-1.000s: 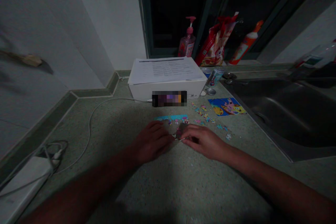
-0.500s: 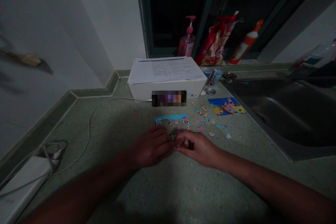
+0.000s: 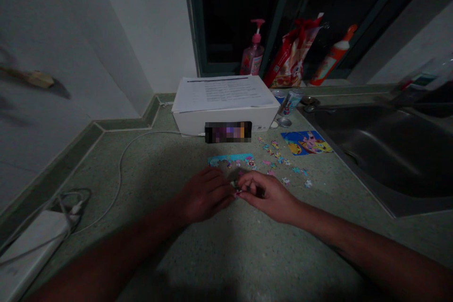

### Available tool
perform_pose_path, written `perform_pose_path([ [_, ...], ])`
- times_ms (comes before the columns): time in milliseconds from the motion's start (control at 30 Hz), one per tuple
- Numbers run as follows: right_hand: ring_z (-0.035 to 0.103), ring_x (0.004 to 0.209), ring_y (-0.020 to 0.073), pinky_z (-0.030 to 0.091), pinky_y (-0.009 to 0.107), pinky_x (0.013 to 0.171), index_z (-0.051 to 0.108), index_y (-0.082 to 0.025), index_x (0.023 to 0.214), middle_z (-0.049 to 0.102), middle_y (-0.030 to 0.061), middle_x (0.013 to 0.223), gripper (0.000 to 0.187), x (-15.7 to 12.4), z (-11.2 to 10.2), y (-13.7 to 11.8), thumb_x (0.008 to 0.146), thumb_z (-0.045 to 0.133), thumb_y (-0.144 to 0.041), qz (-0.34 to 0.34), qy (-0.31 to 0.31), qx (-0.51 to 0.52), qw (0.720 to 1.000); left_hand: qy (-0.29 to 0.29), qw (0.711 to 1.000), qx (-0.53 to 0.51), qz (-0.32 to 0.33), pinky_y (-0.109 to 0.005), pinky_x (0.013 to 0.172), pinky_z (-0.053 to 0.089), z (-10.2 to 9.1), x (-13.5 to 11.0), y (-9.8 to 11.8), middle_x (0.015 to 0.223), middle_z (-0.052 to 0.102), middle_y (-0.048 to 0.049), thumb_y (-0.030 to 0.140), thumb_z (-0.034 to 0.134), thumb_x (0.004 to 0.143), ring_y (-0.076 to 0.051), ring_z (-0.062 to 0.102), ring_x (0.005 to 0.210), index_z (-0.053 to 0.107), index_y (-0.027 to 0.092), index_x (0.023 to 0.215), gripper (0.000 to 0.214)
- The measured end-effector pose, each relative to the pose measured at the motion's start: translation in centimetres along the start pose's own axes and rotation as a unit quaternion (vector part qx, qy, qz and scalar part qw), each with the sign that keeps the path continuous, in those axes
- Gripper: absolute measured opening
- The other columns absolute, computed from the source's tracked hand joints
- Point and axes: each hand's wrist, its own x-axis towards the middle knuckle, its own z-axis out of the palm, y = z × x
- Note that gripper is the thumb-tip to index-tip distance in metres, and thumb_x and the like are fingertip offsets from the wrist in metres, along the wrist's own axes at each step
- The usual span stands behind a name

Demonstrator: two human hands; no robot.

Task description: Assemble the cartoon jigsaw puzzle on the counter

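A partly joined jigsaw puzzle (image 3: 230, 157) lies on the counter, its light-blue top strip showing beyond my hands. My left hand (image 3: 205, 194) rests palm down over the puzzle's lower left, its fingertips at some small pieces; what lies under it is hidden. My right hand (image 3: 267, 194) pinches a small puzzle piece (image 3: 238, 193) between thumb and fingers, close to the left fingertips. Loose puzzle pieces (image 3: 278, 156) are scattered to the right. Beyond them lies a picture card (image 3: 307, 143) with yellow and pink cartoon figures on blue.
A white box (image 3: 226, 115) topped with printed paper stands behind, a phone (image 3: 228, 132) leaning on it with a cable (image 3: 122, 165) running left. A can (image 3: 290, 103) is near the box. The sink (image 3: 382, 151) is at right, a white power strip (image 3: 38, 240) at lower left.
My right thumb and fingers have shifted slightly, and the pinched piece shows a little more between the hands. The left hand has barely moved.
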Motion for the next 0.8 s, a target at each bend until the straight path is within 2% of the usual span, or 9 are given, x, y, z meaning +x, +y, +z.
perform_pose_path([
  [333,0.045,0.055,0.0103,0.036,0.024,0.050,0.067,-0.022,0.096,0.053,-0.0081,0.066,0.006,0.21,-0.16,-0.16,0.094,0.071,-0.025,-0.003,0.002,-0.018,1.000,0.001,1.000,0.007,0.003,-0.035,0.085,0.058,-0.22,0.18,-0.05,0.085,0.072,-0.0021,0.020,0.066,0.101,-0.017,0.068,0.082,0.066,0.020,0.100,0.001],
  [467,0.046,0.054,0.0098,0.037,0.023,0.050,0.066,-0.023,0.095,0.053,-0.0083,0.066,0.004,0.10,-0.11,-0.34,0.094,0.070,-0.022,-0.032,0.007,-0.035,0.999,0.006,1.000,0.012,0.007,-0.037,0.087,0.059,-0.20,0.11,-0.02,0.086,0.073,-0.0012,0.021,0.066,0.100,-0.017,0.067,0.081,0.066,0.020,0.102,0.002],
  [633,0.055,0.059,0.0101,0.046,0.024,0.055,0.066,-0.023,0.106,0.062,-0.0045,0.081,0.014,0.00,-0.23,-0.31,0.093,0.070,-0.019,-0.109,0.021,-0.090,0.990,0.022,0.999,0.026,0.004,-0.037,0.088,0.059,-0.20,0.11,-0.09,0.086,0.073,-0.0003,0.022,0.068,0.099,-0.018,0.067,0.081,0.065,0.020,0.102,0.005],
  [800,0.064,0.070,0.0124,0.056,0.029,0.063,0.064,-0.024,0.114,0.069,0.0056,0.113,0.018,0.13,-0.67,-0.53,0.097,0.068,-0.019,-0.165,0.018,-0.182,0.969,0.034,0.999,0.036,-0.007,-0.037,0.087,0.060,-0.10,0.12,-0.22,0.083,0.071,0.0002,0.023,0.067,0.099,-0.017,0.066,0.077,0.065,0.021,0.100,0.003],
])
